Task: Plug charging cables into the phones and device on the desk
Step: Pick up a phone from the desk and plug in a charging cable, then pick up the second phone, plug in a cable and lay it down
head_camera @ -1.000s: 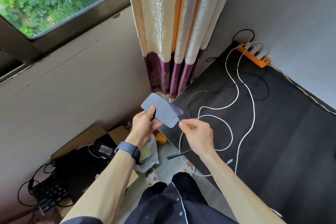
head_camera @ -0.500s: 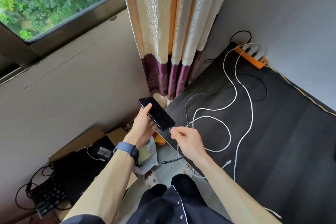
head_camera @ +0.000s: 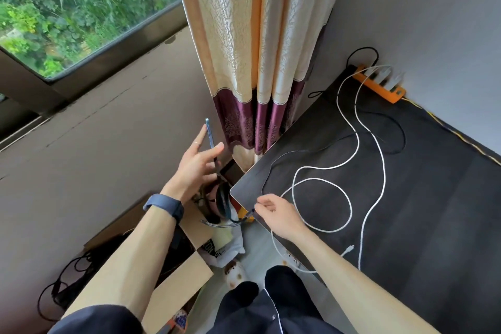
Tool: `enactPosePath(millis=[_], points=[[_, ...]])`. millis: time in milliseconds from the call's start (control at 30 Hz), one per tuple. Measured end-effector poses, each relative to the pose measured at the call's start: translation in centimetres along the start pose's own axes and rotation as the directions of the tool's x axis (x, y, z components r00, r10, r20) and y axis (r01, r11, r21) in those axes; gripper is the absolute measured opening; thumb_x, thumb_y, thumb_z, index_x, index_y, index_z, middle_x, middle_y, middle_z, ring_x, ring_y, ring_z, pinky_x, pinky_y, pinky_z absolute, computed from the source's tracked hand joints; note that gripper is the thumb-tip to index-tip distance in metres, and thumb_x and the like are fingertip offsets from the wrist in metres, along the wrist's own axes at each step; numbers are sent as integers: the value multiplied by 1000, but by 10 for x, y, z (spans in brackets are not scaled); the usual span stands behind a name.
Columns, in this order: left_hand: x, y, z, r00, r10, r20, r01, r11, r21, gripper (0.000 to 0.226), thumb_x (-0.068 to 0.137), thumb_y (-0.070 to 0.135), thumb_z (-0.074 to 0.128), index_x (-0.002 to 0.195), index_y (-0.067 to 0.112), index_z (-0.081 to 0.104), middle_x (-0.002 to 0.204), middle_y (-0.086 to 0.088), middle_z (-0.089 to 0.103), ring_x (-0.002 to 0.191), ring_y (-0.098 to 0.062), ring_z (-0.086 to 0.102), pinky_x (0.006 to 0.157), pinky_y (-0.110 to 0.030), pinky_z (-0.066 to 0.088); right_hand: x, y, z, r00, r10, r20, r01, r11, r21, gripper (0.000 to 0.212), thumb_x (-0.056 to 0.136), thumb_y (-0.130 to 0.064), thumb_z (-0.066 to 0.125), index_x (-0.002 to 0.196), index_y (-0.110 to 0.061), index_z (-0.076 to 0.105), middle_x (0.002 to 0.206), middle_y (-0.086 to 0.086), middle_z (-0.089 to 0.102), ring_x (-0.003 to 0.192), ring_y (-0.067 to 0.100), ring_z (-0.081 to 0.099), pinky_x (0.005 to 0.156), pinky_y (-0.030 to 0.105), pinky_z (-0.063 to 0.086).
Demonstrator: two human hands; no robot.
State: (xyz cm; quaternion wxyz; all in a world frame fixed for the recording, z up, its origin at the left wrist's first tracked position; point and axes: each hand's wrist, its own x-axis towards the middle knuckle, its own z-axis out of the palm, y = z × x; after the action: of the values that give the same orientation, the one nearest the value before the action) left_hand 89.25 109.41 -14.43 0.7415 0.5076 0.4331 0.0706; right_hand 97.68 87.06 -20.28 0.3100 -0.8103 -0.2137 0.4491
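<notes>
Now, phone (head_camera: 211,135): edge-on in the middle of the frame, swung up and left off the table (head_camera: 406,211) since a moment ago.
Left hand (head_camera: 195,164): grasps the phone, forefinger along its back.
Right hand (head_camera: 273,211): pinches the dark cable (head_camera: 230,221) near its plug at the table's lower-left corner.
Change: plug and port have parted; I judge the cable isn't seated yet.
White cables (head_camera: 349,163): loose loops on the table.

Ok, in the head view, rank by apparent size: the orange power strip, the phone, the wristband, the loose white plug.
1. orange power strip
2. phone, seen edge-on, so its true size is hidden
3. wristband, near the camera; unsure against the phone
4. loose white plug
</notes>
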Motion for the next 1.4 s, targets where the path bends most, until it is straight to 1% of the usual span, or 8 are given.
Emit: enactPosePath(millis=[167,267,333,400,467,600,767,1400], points=[[13,17,-7,936,308,-170,-181,836,517,80,88,34,73,152,49,28,123,-5,52,97,-25,61,90,-41,53,10,52,-12,994,30,109,36,828,-560,57,98,-50,42,152,-38,30,168,1,10,152,26,11,119,52,24],[20,3,0,939,342,-34,-228,695,682,84,83,37,74,153,47,29,117,-9,49,83,-27,62,80,-37,51,12,67,-7,982,-36,186,169,605,-778,61,99,-56,34,156,-43,16,168,4,-13,155,27,-5,122,54,12],[27,-24,12,965,252,71,-211,587,782,85,79,44,73,150,55,28,123,-15,52,101,-38,61,95,-45,50,13,72,-5,980,-31,194,180,540,-822,63,98,-59,31,156,-44,13,168,4,-16,155,26,-8,121,56,9],[28,-58,31,973,164,165,-218,392,894,84,83,47,69,148,61,18,131,-16,45,117,-42,50,109,-46,39,13,79,-10,993,-22,117,109,549,-829,63,98,-60,31,156,-42,15,169,5,-9,155,25,-4,121,57,9],[27,-88,56,967,91,239,-255,250,934,83,86,49,64,147,63,11,135,-15,40,118,-41,45,110,-46,37,13,90,-23,1000,3,-16,-15,614,-789,62,98,-58,31,156,-38,22,169,5,2,155,24,3,121,53,12],[38,-127,94,972,14,233,-232,147,961,76,92,48,59,152,56,13,141,-10,37,125,-36,39,105,-48,42,9,123,-54,990,68,-127,-138,702,-699,66,99,-54,35,158,-27,23,169,1,7,154,22,8,124,45,17],[64,-146,118,981,99,167,-168,8,986,70,96,46,56,154,50,17,140,-10,38,121,-35,40,95,-48,46,1,147,-68,987,73,-144,-149,744,-651,69,99,-49,40,158,-22,19,169,-1,7,154,21,8,123,42,20],[61,-160,135,986,145,84,-84,-8,996,63,100,35,49,156,39,22,158,-18,24,137,-43,28,104,-52,44,-4,157,-67,991,34,-130,-100,832,-545,68,101,-44,42,159,-22,15,169,3,-3,155,22,2,125,41,15]])
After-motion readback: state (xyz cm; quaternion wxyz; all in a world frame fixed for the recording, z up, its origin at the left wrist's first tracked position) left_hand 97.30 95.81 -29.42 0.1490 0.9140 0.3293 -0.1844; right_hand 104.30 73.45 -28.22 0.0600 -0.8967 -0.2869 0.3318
